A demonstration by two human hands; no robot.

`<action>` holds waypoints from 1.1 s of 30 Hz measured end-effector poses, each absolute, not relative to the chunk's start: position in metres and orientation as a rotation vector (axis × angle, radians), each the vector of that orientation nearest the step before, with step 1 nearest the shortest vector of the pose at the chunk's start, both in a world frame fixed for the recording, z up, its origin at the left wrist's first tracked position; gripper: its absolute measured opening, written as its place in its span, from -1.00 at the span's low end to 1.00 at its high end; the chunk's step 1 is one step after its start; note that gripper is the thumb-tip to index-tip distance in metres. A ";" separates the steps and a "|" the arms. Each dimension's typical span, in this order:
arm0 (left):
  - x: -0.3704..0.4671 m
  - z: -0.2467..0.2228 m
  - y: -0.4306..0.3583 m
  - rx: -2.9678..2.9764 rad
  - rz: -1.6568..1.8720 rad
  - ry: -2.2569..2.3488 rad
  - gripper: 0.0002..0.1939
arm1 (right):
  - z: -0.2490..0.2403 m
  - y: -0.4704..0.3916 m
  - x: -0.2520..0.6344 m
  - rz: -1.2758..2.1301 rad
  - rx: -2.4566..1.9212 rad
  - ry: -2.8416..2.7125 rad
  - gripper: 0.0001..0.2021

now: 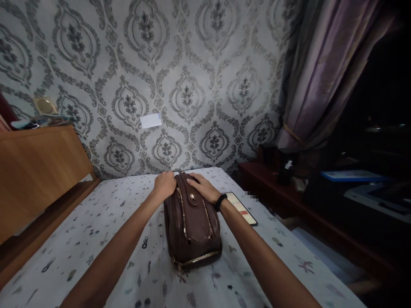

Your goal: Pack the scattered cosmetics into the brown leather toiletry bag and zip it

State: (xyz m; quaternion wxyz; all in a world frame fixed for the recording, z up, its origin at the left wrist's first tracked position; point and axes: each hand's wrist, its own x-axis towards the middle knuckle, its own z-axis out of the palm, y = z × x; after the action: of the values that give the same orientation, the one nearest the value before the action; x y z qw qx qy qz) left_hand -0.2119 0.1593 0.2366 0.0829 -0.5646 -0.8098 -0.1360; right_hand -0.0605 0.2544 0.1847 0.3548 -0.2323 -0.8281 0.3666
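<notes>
A brown leather bag (198, 222) with gold zippers and a round gold stud lies on the bed's patterned white sheet (128, 265). Its rounded zipped end faces me. At the bag's far left edge is my left hand (165, 185), closed like a fist against it; the fingertips are hidden. My right hand (206, 188), with a black band on the wrist, rests on the far right part of the bag. Its fingers are stretched out and the thumb lies apart on the flap. Partly behind my right wrist, a phone (242, 209) with a lit screen lies on the sheet.
A wooden headboard or cabinet (41, 171) borders the left side. Patterned wallpaper (189, 94) with a white paper (150, 120) stands ahead. On the right are a dark red ledge (272, 188) holding dark objects and a tied purple curtain (324, 77).
</notes>
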 end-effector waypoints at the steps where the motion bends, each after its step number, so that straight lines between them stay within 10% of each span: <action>1: -0.212 0.237 0.160 -1.675 -0.407 -2.417 -0.66 | 0.185 0.254 -0.061 0.948 -0.599 -2.141 -0.54; 18: -0.235 0.225 0.185 -1.523 -0.713 -2.537 -0.73 | 0.179 0.259 -0.064 0.992 -0.615 -2.134 -0.51; 33: -0.276 0.186 0.179 -1.569 -1.703 -2.681 -0.59 | 0.181 0.258 -0.059 1.043 -0.625 -2.180 -0.48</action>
State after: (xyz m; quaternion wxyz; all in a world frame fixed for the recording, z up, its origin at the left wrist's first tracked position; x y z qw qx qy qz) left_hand -0.2760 0.1787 0.1864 -0.1990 -0.4341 -0.7416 -0.4712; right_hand -0.0585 0.2582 0.1808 0.3170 -0.2376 -0.8283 0.3962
